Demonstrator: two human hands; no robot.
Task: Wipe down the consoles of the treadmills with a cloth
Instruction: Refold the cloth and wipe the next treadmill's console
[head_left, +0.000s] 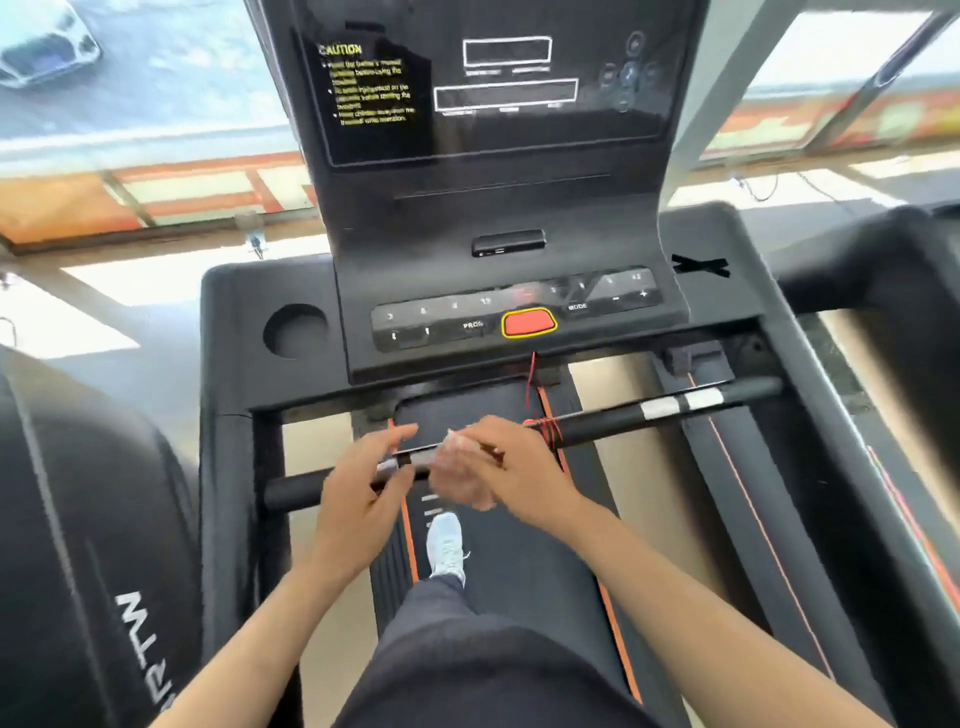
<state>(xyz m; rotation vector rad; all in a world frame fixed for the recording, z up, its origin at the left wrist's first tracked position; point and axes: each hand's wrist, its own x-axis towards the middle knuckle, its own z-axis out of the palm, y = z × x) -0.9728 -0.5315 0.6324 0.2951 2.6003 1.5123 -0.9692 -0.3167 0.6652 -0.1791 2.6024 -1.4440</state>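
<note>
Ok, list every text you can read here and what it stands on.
"CAUTION": yellow heading on the glossy black display panel; the lines beneath are too blurred.
"PROG": white, on the black button strip below.
"MODE": white, same strip; its numbers are too blurred.
White letters on the neighbouring black treadmill cover: cut off, unreadable.

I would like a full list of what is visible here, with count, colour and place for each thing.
console: one, black, centre top
stop button: one, red with yellow rim, console's lower panel
cup holder: one, black, left of the buttons
bar: one, black with white bands and red cord, across the belt
belt: one, black with orange edges, below the bar
cloth: one, pale, blurred, at the bar
shoe: one, white, on the belt
car: one, pale, outside, top left
left hand: at the bar, fingers extended
right hand: holds the cloth
</note>
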